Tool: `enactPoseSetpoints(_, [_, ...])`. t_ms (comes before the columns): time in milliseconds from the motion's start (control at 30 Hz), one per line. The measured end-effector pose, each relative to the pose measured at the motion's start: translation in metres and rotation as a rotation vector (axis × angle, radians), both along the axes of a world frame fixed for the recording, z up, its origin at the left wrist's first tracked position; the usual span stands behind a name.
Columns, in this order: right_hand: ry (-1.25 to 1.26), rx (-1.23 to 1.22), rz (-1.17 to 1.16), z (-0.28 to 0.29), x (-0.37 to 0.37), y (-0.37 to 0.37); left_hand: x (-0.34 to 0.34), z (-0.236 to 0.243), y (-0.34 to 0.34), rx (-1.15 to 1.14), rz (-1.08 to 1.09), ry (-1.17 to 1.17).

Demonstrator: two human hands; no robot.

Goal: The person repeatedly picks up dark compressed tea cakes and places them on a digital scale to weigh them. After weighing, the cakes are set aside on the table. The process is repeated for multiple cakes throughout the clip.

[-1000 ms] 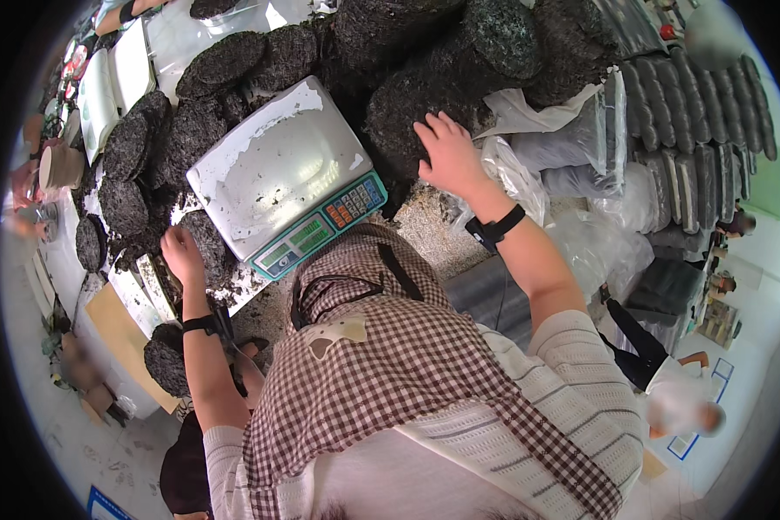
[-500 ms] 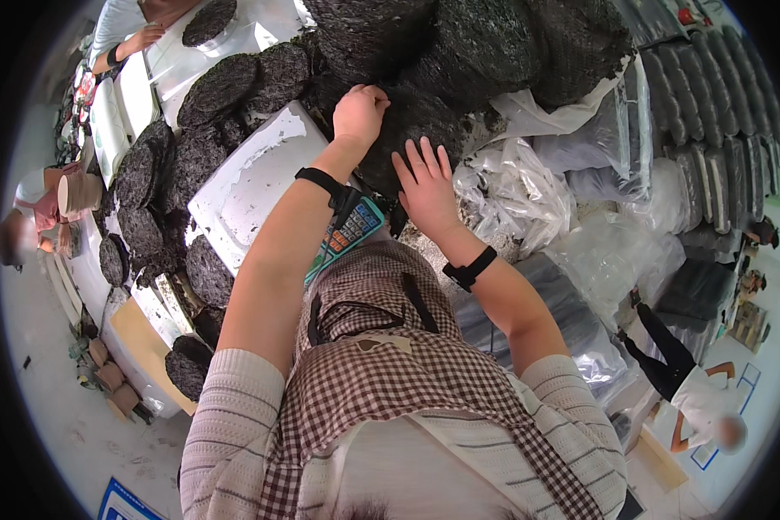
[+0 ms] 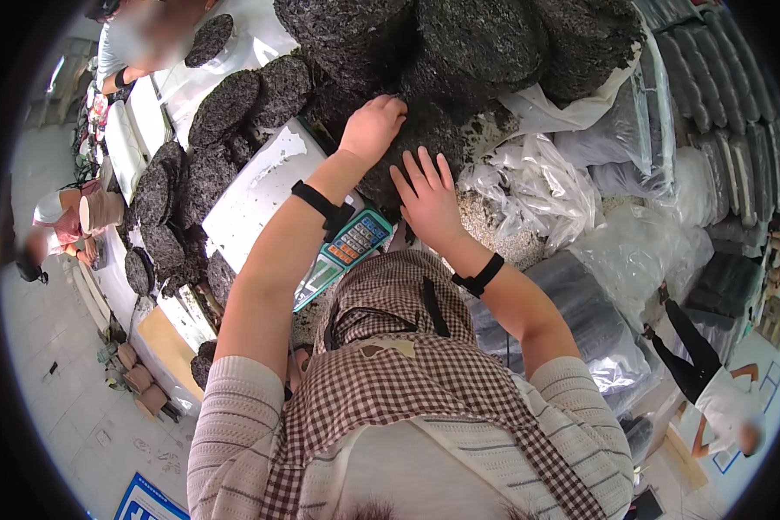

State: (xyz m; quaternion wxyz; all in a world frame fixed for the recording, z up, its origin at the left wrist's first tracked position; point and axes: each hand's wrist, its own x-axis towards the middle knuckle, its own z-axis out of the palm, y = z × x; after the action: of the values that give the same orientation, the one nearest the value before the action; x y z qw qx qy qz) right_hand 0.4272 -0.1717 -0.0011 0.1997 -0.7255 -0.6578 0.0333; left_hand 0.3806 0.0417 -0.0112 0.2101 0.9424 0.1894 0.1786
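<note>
Before me lies a dark round sheet of dried seaweed. The fingers of my left hand are curled together at its left side, pinching the seaweed; their tips are partly hidden. My right hand rests on its near part, fingers stretched out and apart, gripping nothing. Thick round stacks of dried seaweed rise just beyond both hands. Under my left forearm sits a digital scale with a pale, flake-strewn pan and a teal keypad.
More seaweed rounds are heaped left of the scale. Crumpled clear plastic bags lie right of my right hand. Packed dark bundles are stacked at the far right. Co-workers are at the left, and another person stands at the right.
My left hand has shifted slightly right and nearer across the seaweed, its fingers still curled. The right hand stays spread in about the same place. The whole view has shifted slightly.
</note>
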Motion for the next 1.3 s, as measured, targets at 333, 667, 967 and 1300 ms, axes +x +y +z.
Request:
enactPoseSetpoints(333, [0.137, 0.020, 0.009, 0.007, 0.008, -0.003, 0.006, 0.042, -0.006, 0.104, -0.054, 0.115])
enactPoseSetpoints(667, [0.223, -0.045, 0.008, 0.002, 0.017, -0.009, 0.124, 0.243, 0.257, -0.470, 0.089, -0.214])
enactPoseSetpoints(967, [0.294, -0.021, -0.024, -0.018, 0.020, -0.013, 0.180, 0.169, 0.356, -0.339, 0.050, 0.546])
enactPoseSetpoints(1300, [0.217, 0.034, 0.014, -0.035, 0.018, -0.015, 0.026, 0.198, 0.340, -0.683, 0.232, 0.078])
